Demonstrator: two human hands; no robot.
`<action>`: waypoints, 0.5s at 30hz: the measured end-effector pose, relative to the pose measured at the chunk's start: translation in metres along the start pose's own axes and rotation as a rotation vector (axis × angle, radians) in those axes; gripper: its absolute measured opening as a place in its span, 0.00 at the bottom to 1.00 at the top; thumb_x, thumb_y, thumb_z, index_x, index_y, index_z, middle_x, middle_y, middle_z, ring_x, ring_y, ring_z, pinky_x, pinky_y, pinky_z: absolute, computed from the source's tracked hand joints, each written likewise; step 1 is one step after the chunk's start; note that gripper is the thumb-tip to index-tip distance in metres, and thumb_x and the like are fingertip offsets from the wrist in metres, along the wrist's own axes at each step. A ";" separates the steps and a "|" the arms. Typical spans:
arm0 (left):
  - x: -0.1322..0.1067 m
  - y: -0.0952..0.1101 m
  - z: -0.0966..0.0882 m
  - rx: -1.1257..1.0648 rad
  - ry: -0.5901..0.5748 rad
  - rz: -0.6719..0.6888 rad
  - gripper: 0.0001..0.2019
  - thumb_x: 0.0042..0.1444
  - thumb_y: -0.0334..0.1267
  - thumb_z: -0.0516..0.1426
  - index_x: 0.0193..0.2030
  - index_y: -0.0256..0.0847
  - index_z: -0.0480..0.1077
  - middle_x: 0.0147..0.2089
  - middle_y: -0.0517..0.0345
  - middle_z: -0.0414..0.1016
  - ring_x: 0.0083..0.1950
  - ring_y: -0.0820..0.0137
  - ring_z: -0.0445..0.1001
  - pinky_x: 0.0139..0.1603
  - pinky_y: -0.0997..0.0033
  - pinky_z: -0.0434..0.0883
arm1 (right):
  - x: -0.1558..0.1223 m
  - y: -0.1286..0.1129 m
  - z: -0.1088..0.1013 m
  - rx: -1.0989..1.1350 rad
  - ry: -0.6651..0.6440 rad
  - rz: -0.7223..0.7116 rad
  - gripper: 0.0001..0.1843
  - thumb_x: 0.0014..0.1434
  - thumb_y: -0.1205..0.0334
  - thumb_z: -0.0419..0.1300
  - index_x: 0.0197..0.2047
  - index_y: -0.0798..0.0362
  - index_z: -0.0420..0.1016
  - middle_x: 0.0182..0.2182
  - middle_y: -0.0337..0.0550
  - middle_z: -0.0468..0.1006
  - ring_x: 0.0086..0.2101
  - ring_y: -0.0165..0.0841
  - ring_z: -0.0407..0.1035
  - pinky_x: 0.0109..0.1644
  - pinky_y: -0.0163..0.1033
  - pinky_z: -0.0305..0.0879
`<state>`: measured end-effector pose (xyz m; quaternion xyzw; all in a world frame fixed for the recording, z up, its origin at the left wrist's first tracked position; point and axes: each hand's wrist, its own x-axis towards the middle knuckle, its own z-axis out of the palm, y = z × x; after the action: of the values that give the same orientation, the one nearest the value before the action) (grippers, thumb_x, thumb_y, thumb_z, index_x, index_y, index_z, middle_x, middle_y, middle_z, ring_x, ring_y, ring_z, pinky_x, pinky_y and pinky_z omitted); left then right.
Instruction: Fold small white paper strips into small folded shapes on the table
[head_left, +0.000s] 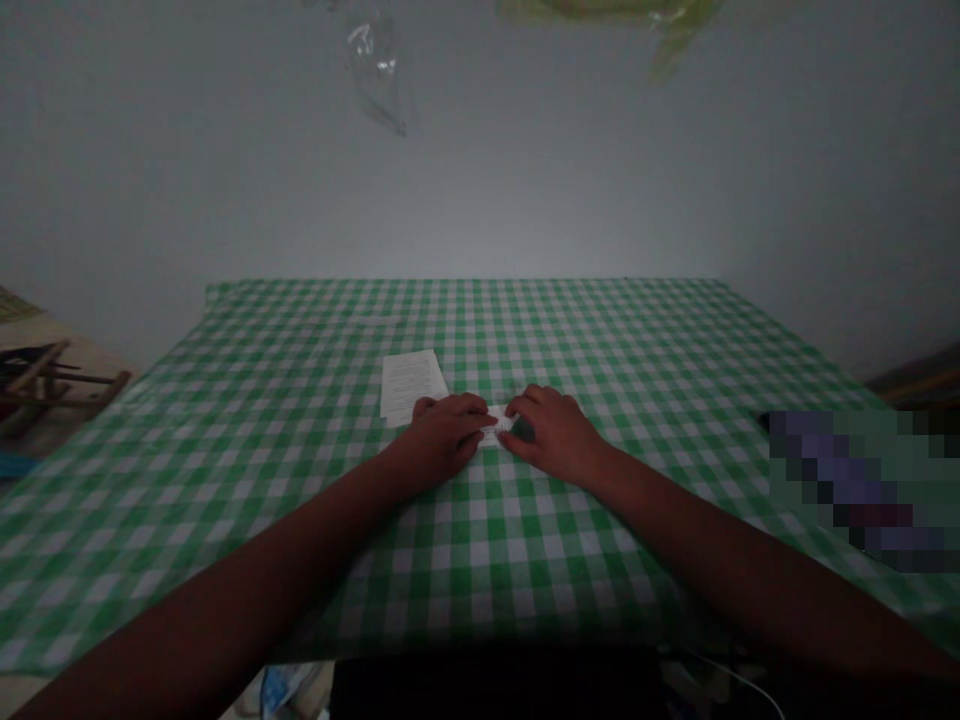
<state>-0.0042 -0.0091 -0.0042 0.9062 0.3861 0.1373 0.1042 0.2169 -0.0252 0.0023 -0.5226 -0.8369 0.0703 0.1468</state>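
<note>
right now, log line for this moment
left hand: on small paper | right hand: on small paper | printed sheet: beyond left hand

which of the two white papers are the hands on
The small paper under the fingertips of the left hand and right hand; the larger printed sheet lies flat farther back, beside the left hand.

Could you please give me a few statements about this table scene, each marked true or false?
1. The left hand and the right hand both touch a small white paper between them. True.
2. The tablecloth is red and white. False: it is checked green and white.
3. A printed sheet lies flat just beyond the left hand. True.
4. The right hand is lifted well above the table. False: it rests on the tablecloth.
</note>
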 end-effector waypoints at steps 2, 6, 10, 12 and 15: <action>0.000 -0.001 0.001 0.001 0.002 0.003 0.17 0.62 0.33 0.52 0.56 0.49 0.70 0.60 0.55 0.71 0.61 0.60 0.68 0.53 0.56 0.57 | 0.000 0.000 0.003 0.023 0.011 0.005 0.17 0.62 0.49 0.59 0.50 0.49 0.73 0.44 0.45 0.72 0.46 0.39 0.67 0.47 0.43 0.59; 0.001 -0.002 0.001 -0.004 0.003 -0.005 0.15 0.62 0.34 0.52 0.55 0.46 0.68 0.60 0.53 0.71 0.61 0.60 0.68 0.53 0.55 0.57 | 0.001 0.002 0.007 0.061 0.038 0.031 0.17 0.62 0.48 0.60 0.49 0.48 0.73 0.42 0.44 0.73 0.45 0.39 0.67 0.46 0.43 0.58; 0.001 -0.001 0.000 -0.001 -0.009 -0.015 0.14 0.63 0.34 0.52 0.54 0.46 0.68 0.60 0.54 0.71 0.62 0.61 0.67 0.54 0.55 0.57 | 0.003 0.003 0.011 0.089 0.061 0.065 0.15 0.61 0.49 0.61 0.47 0.48 0.73 0.41 0.43 0.73 0.44 0.39 0.67 0.44 0.42 0.56; 0.001 -0.002 0.000 0.003 -0.010 -0.012 0.14 0.63 0.34 0.52 0.54 0.46 0.68 0.60 0.54 0.71 0.62 0.61 0.67 0.55 0.55 0.57 | 0.004 0.002 0.012 0.088 0.070 0.081 0.14 0.61 0.50 0.61 0.46 0.47 0.73 0.40 0.42 0.73 0.44 0.39 0.67 0.44 0.42 0.56; 0.000 -0.003 0.002 0.006 0.010 -0.008 0.14 0.63 0.34 0.53 0.55 0.46 0.68 0.60 0.54 0.72 0.62 0.61 0.67 0.55 0.55 0.57 | 0.004 0.000 0.013 0.067 0.076 0.098 0.13 0.62 0.49 0.60 0.46 0.47 0.73 0.39 0.42 0.72 0.44 0.40 0.67 0.43 0.42 0.54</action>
<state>-0.0056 -0.0070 -0.0074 0.9043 0.3906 0.1400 0.1000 0.2112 -0.0215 -0.0093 -0.5602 -0.8013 0.0852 0.1922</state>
